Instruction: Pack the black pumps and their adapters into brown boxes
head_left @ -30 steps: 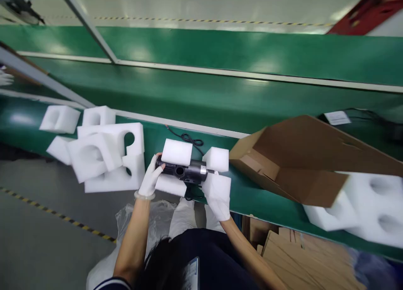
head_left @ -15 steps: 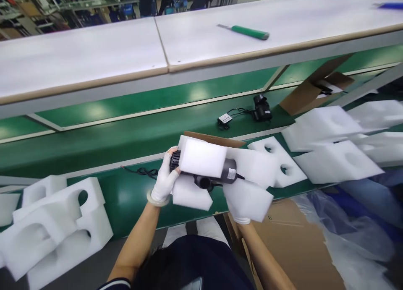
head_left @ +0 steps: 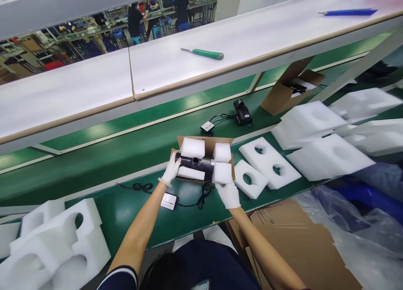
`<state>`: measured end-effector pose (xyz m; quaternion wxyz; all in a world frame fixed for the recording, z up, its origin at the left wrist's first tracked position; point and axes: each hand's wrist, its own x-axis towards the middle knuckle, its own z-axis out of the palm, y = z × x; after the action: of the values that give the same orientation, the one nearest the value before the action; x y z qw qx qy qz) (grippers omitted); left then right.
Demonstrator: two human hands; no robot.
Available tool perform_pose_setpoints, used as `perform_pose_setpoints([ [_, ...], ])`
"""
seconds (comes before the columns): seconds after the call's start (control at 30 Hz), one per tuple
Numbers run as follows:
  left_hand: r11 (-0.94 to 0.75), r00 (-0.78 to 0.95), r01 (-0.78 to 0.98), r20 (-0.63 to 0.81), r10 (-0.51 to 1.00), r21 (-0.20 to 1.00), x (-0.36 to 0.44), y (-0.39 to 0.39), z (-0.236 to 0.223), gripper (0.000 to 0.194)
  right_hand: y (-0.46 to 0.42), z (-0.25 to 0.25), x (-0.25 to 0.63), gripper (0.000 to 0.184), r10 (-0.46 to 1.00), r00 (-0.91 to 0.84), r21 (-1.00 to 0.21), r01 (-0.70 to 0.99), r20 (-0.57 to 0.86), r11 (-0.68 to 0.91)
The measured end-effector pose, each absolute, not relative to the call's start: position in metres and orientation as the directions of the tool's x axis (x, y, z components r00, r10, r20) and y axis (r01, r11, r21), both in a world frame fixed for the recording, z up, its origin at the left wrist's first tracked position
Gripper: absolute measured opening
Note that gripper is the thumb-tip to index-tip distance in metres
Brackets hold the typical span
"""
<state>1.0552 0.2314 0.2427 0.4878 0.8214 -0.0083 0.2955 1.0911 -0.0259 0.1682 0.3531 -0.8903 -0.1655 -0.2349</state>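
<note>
A black motor-like device lies cradled in white foam blocks inside an open cardboard box on the green belt. My left hand, in a white glove, grips the left end of the device and foam. My right hand, also gloved, grips the right foam block at the box's near right corner. A black cable with a small white adapter trails from the device onto the belt in front of the box.
Foam inserts lie right of the box, with more stacked at far right and near left. A second black device and another box sit farther back. A green-handled knife rests on the white shelf. Flat cardboard lies below right.
The view swung. The foam-wrapped device, held up in front of me half a second ago, has gone down into the open cardboard box. Both hands keep their hold.
</note>
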Motion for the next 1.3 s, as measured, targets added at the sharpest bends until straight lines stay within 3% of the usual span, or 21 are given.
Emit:
perform_pose_setpoints([
  [0.1, -0.615, 0.865, -0.245, 0.456, 0.211, 0.749, 1.068, 0.233, 0.252, 0.052, -0.046, 0.185, 1.085, 0.047, 0.204, 0.834, -0.510, 0.487, 0.513, -0.709],
  [0.2, -0.746, 0.881, -0.213, 0.453, 0.133, 0.632, 1.065, 0.222, 0.265, 0.057, -0.072, 0.208, 1.078, 0.048, 0.221, 0.771, -0.380, 0.515, 0.597, -0.769],
  [0.27, -0.840, 0.827, -0.301, 0.562, 0.005, 0.451, 1.056, 0.205, 0.276, 0.057, -0.084, 0.228, 1.075, 0.050, 0.244, 0.689, -0.268, 0.546, 0.682, -0.794],
  [0.33, -0.872, 0.736, -0.437, 0.645, -0.206, 0.220, 1.048, 0.185, 0.286, 0.053, -0.089, 0.250, 1.078, 0.050, 0.358, 0.616, -0.121, 0.598, 0.702, -0.792],
  [0.43, -0.880, 0.696, -0.473, 0.628, -0.346, 0.038, 1.046, 0.166, 0.288, 0.051, -0.083, 0.275, 1.087, 0.049, 0.578, 0.606, 0.062, 0.659, 0.546, -0.749],
  [0.6, -0.950, 0.813, -0.306, 0.538, -0.225, 0.065, 1.068, 0.187, 0.254, 0.060, -0.048, 0.285, 1.101, 0.046, 0.658, 0.709, 0.207, 0.625, 0.254, -0.753],
  [0.77, -0.978, 0.904, -0.184, 0.408, -0.129, 0.098, 1.088, 0.184, 0.236, 0.067, -0.001, 0.279, 1.113, 0.041, 0.508, 0.861, 0.317, 0.473, 0.035, -0.822],
  [0.93, -0.969, 0.915, -0.203, 0.380, -0.136, 0.142, 1.057, 0.192, 0.218, 0.055, -0.014, 0.265, 1.111, 0.040, 0.525, 0.851, 0.313, 0.491, 0.029, -0.813],
  [1.0, -0.968, 0.934, -0.190, 0.334, -0.127, 0.166, 1.027, 0.218, 0.192, 0.049, -0.029, 0.251, 1.096, 0.036, 0.599, 0.796, 0.252, 0.565, 0.085, -0.786],
  [1.07, -0.979, 0.978, -0.101, 0.197, -0.065, 0.178, 0.999, 0.248, 0.159, 0.056, -0.037, 0.232, 1.072, 0.030, 0.679, 0.709, 0.126, 0.668, 0.192, -0.733],
  [1.17, -0.976, 0.994, -0.083, 0.091, -0.066, 0.202, 0.978, 0.278, 0.115, 0.074, -0.027, 0.202, 1.028, 0.025, 0.801, 0.532, -0.004, 0.833, 0.275, -0.553],
  [1.3, -0.965, 0.996, -0.085, 0.027, -0.081, 0.249, 0.984, 0.284, 0.094, 0.059, 0.005, 0.185, 0.990, 0.020, 0.938, 0.312, 0.044, 0.946, 0.148, -0.321],
])
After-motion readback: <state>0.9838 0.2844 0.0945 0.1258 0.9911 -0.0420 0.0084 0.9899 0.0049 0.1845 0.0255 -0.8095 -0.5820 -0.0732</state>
